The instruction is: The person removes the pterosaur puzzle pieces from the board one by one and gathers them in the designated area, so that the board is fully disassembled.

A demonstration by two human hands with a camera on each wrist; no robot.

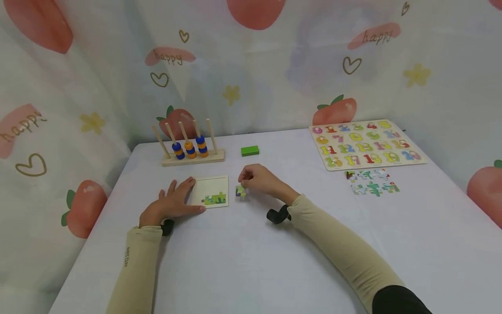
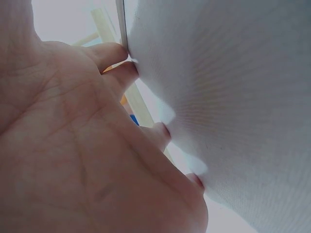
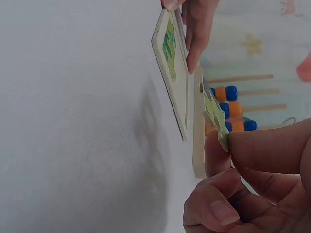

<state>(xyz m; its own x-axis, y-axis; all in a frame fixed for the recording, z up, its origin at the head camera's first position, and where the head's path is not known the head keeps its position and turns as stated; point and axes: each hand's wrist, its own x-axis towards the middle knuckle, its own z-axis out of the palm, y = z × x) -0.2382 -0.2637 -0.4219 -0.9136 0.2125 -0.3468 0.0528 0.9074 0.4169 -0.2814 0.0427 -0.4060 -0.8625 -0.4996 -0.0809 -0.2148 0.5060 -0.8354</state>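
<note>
A small light wooden puzzle board (image 1: 211, 183) lies on the white table, with green puzzle pieces (image 1: 215, 199) in its lower right part. My left hand (image 1: 172, 203) rests at the board's left side, thumb along the near edge and the other fingers spread. Fingertips of this hand (image 2: 97, 131) touch the tabletop in the left wrist view. Just right of the board, my right hand (image 1: 260, 181) pinches a green and purple puzzle piece (image 1: 240, 191) between thumb and forefinger. The right wrist view shows that puzzle piece (image 3: 214, 114) tilted and raised off the table.
Behind the board stands a wooden bead abacus (image 1: 194, 159) with blue and orange beads. A green block (image 1: 249, 151) lies to its right. At the back right is a number puzzle board (image 1: 364, 146), with several loose puzzle pieces (image 1: 373, 188) in front of it. Printed cloth hangs behind the table.
</note>
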